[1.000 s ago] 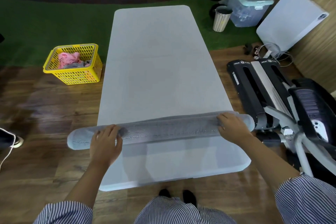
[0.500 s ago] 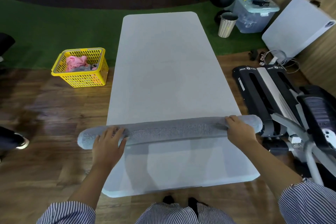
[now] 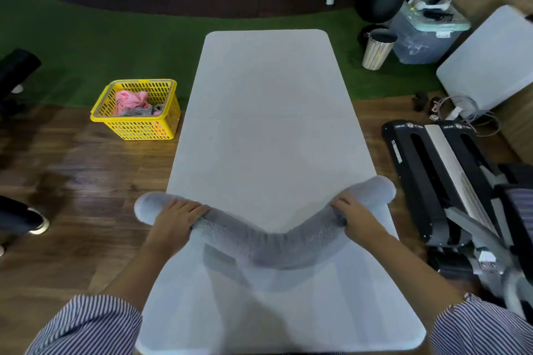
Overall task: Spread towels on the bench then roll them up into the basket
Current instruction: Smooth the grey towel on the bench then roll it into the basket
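Note:
A grey towel (image 3: 268, 245), rolled into a long tube, hangs lifted above the near half of the pale grey bench (image 3: 268, 124). Its middle sags toward me in a V and casts a shadow on the bench. My left hand (image 3: 173, 220) grips the roll near its left end, which sticks out past the bench edge. My right hand (image 3: 356, 217) grips it near the right end. A yellow basket (image 3: 135, 128) stands on the floor left of the bench, holding pink and grey cloth.
A black exercise machine (image 3: 438, 181) stands close to the bench's right side. A bin (image 3: 376, 50), a plastic storage box (image 3: 424, 37) and a white panel (image 3: 487, 66) lie at the far right. A person's shoe (image 3: 28, 219) shows at the left edge.
The rolled towel lay straight across the bench under both hands. Both hands now grip it and have lifted it, drawing closer together so its middle sags.

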